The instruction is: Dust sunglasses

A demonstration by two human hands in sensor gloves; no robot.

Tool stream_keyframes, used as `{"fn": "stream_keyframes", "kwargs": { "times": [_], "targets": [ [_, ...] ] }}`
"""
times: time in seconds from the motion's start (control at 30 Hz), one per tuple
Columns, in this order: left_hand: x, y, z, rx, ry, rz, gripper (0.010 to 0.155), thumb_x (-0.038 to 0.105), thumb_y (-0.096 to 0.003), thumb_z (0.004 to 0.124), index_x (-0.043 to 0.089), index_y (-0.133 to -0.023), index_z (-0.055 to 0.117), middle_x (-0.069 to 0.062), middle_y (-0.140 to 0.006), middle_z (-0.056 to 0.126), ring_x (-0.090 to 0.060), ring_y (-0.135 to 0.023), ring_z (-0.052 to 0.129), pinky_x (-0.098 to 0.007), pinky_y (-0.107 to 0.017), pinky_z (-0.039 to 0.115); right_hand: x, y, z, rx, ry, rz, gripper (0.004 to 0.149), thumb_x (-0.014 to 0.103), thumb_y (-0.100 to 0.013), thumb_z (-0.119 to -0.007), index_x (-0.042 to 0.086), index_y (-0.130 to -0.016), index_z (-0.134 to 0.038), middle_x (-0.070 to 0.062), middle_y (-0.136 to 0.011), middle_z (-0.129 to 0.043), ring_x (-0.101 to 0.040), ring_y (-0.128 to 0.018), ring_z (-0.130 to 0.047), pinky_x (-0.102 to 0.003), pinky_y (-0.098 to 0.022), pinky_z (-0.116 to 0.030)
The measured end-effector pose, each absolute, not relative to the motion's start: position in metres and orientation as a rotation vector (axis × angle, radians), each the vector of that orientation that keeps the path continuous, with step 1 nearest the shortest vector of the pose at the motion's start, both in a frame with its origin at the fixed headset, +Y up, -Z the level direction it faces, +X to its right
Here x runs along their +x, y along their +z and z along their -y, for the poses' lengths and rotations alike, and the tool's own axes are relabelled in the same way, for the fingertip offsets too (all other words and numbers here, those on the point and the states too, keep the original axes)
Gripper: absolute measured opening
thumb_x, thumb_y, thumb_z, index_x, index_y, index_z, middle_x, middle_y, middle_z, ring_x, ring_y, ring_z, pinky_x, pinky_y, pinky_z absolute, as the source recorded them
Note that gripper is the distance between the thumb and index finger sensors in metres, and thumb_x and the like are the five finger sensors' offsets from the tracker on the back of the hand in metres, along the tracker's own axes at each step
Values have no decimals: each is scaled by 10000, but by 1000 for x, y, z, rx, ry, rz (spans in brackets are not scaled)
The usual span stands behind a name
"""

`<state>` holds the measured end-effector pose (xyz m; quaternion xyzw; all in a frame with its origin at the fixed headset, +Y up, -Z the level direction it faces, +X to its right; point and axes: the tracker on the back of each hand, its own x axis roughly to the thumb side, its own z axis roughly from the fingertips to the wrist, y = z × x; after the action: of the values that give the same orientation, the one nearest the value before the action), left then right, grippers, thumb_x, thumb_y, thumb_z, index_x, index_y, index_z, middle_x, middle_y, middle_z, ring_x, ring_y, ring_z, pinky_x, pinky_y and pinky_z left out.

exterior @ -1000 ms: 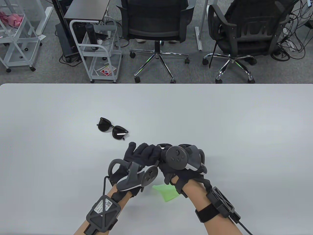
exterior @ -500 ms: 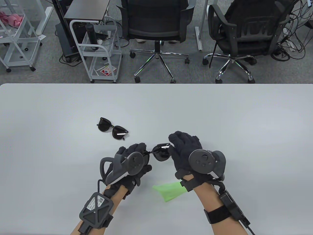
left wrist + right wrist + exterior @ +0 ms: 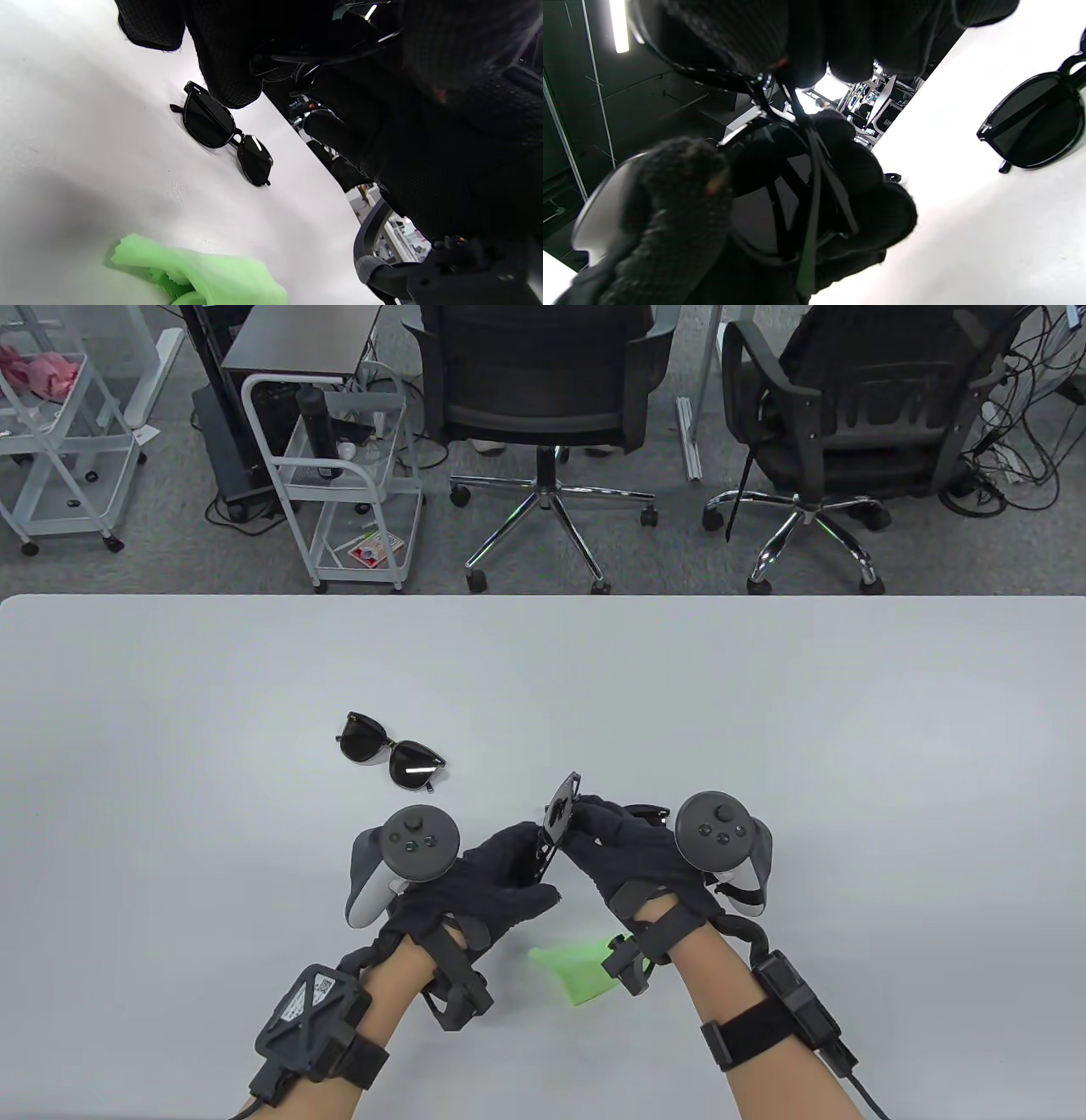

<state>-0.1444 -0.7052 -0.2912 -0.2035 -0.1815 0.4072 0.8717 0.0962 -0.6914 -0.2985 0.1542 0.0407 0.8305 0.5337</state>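
Note:
A pair of dark sunglasses (image 3: 557, 814) is held between both hands above the table, turned up on edge. My left hand (image 3: 519, 858) grips its lower part from the left. My right hand (image 3: 594, 827) grips it from the right. In the right wrist view the held frame (image 3: 780, 199) sits between the gloved fingers (image 3: 848, 169). A second pair of sunglasses (image 3: 392, 752) lies flat on the table to the upper left; it also shows in the left wrist view (image 3: 225, 131) and the right wrist view (image 3: 1035, 123). A green cloth (image 3: 577, 971) lies on the table below the hands, held by neither.
The white table (image 3: 764, 712) stretches wide around the hands. Beyond its far edge stand two office chairs (image 3: 543, 398) and a white wire cart (image 3: 339, 475).
Both hands rolled so their trackers face up, and the held sunglasses turned from lens-up to standing on edge. The right hand's fingers closed onto the frame. The other pair and the cloth stayed put.

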Motion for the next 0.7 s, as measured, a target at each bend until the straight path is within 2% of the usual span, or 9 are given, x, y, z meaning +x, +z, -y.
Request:
{"fn": "stream_keyframes", "kwargs": {
  "times": [0.1,0.2,0.43,0.57,0.7],
  "targets": [
    [-143,-290,704,-416,834,385,906,713,-295,791,305,-1057,518,65,-1041,706,-167,-938,927,-493,-739,662,97,-301,695,358,1926,-141,432,350,-465,-834,139,-841,-861,-139,-988,-807,-430,-882,-823,-681,-625,-593],
    [-143,-290,702,-405,828,384,907,714,-296,793,306,-1058,518,65,-1043,704,-168,-938,926,-496,-740,660,97,-301,694,405,1920,-149,427,318,-478,-798,128,-860,-816,-144,-1035,-722,-438,-919,-762,-691,-636,-555],
    [-152,-291,696,-293,681,334,903,700,-297,807,294,-1054,527,49,-1033,712,-199,-919,934,-505,-734,653,106,-297,683,404,2228,62,439,330,-523,-705,120,-909,-690,-176,-1090,-543,-475,-968,-616,-699,-651,-481],
    [-160,-292,689,-199,457,328,905,697,-288,819,287,-1049,549,41,-1020,735,-200,-900,953,-502,-730,661,118,-298,676,406,2460,309,444,327,-514,-705,123,-908,-682,-171,-1100,-514,-475,-973,-604,-701,-655,-478],
    [-159,-292,690,-229,475,327,905,697,-284,827,288,-1046,560,43,-1017,742,-201,-896,957,-506,-726,663,117,-297,676,480,2478,360,449,297,-492,-706,128,-907,-683,-158,-1108,-505,-464,-986,-592,-721,-662,-421]
  ]
}}
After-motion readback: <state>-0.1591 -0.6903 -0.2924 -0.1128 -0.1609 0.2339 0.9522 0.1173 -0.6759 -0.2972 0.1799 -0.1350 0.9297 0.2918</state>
